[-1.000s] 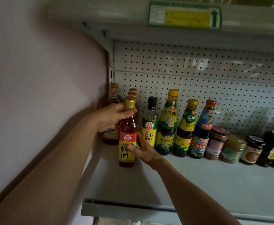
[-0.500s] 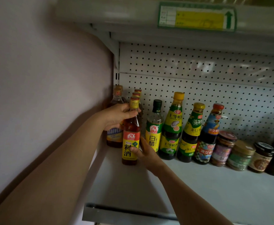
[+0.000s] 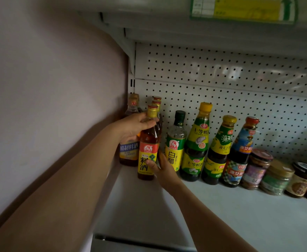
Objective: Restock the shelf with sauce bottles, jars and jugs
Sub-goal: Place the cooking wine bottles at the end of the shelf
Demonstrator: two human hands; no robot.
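Note:
An amber cooking-wine bottle with a red and yellow label and a gold cap stands on the grey shelf, near its left end. My left hand grips its neck and shoulder from the left. My right hand holds its lower body, thumb on the label. Two more of the same bottles stand right behind it. A blue-labelled bottle stands to its left, partly hidden by my left hand.
To the right runs a row along the pegboard: a white-vinegar bottle, an oyster-sauce bottle, two more dark sauce bottles, then several jars. A pale wall bounds the left. An upper shelf hangs overhead.
The cooking-wine bottle has moved back toward the two matching bottles, with both hands still on it. The camera has moved closer and shifted left.

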